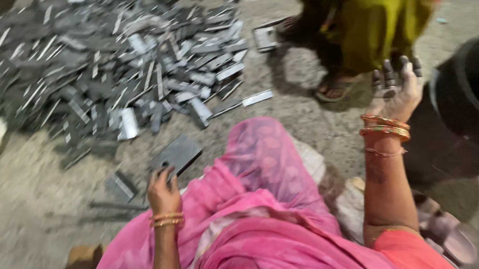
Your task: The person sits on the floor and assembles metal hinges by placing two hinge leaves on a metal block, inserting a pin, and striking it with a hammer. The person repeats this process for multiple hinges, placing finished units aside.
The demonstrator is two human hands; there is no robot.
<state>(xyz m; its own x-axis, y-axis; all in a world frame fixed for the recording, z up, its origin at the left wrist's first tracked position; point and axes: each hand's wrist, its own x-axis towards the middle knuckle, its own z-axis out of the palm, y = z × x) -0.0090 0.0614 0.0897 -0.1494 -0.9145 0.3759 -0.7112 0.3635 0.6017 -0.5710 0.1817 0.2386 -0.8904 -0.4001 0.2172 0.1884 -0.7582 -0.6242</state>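
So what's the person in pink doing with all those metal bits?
A person in pink cloth sits on the concrete floor. Their left hand grips a flat grey metal plate near a big heap of similar metal pieces. Their right hand is raised, open and empty, fingers dark with grime, beside a black tub. Another person in yellow-green clothes stands close by.

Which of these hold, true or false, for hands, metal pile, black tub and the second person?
1. The left hand holds a flat grey metal plate. True.
2. The right hand grips a plate. False: it is raised, fingers spread, holding nothing.
3. The pile of metal strips lies on the ground at upper left. True.
4. The black tub sits left of the pile. False: it is at the right edge.
5. Another person in yellow-green cloth stands beyond. True.
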